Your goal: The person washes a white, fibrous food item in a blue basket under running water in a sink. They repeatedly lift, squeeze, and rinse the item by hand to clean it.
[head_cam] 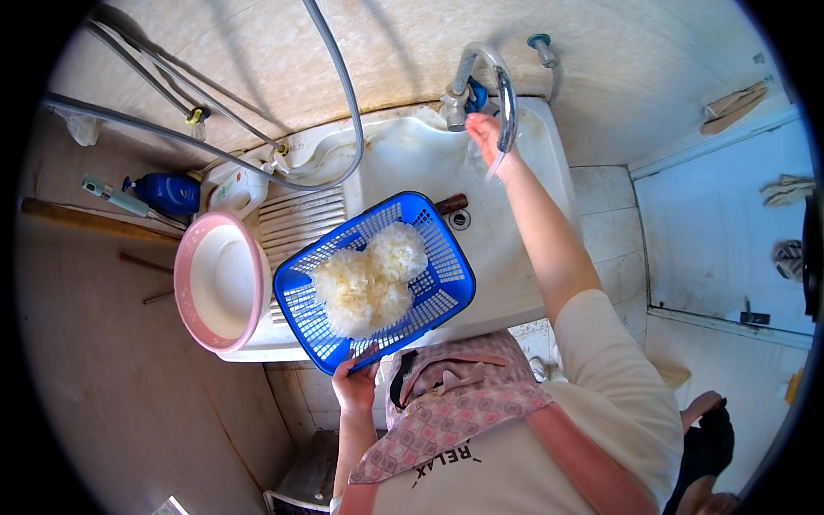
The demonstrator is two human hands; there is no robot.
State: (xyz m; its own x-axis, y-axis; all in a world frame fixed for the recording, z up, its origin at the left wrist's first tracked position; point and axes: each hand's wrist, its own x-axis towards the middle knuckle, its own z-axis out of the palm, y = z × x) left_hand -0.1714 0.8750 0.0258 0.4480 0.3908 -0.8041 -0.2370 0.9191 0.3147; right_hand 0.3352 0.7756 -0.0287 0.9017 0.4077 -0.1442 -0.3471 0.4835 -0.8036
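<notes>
My left hand (355, 385) grips the near rim of a blue plastic basket (460, 293). The basket is tilted, its near left corner over the sink's front edge. Inside lie several frilly, pale cream clumps that look like white fungus (344, 290). My right hand (484, 136) reaches past the curved chrome spout of the faucet (507, 96). Its fingertips are close beside the faucet body; whether they touch it I cannot tell. A thin stream of water (495, 166) falls from the spout at my right wrist.
The white sink (412, 151) has a drain (459, 220) with a dark brown object (452, 204) beside it. A pink-rimmed basin (222, 277) stands on the ribbed drainboard (302, 219), near a white jug (241, 190) and blue pump bottle (168, 193). A grey hose (351, 96) arches overhead. Another person (708, 431) appears lower right.
</notes>
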